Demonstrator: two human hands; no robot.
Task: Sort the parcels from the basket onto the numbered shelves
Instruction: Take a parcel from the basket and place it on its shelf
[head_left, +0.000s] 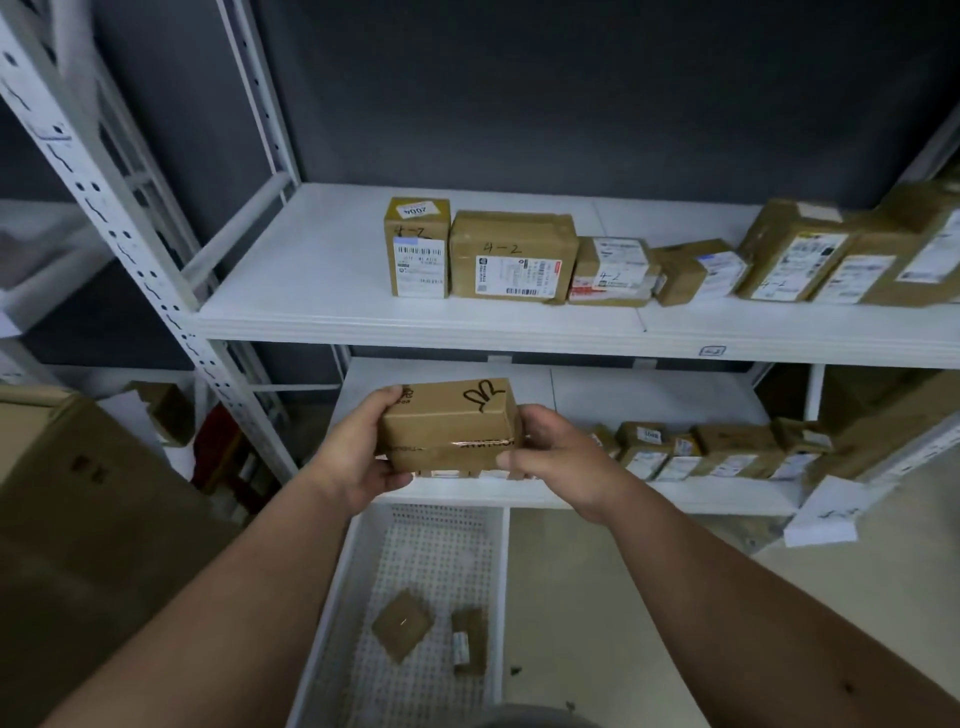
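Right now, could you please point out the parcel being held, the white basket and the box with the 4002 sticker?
held parcel (447, 410): head view, top face.
white basket (503, 582): head view, right rim.
4002 sticker box (417, 249): head view, front face.

Ahead of you, the white upper shelf (322, 291) carries a row of brown parcels (511, 257) from the frame's centre to its right edge, two marked "4-2". The lower shelf (571, 493) holds smaller parcels (727, 449) at right. On the floor (597, 597), bottom centre, sits a white basket (501, 571) with two parcels (402, 626).
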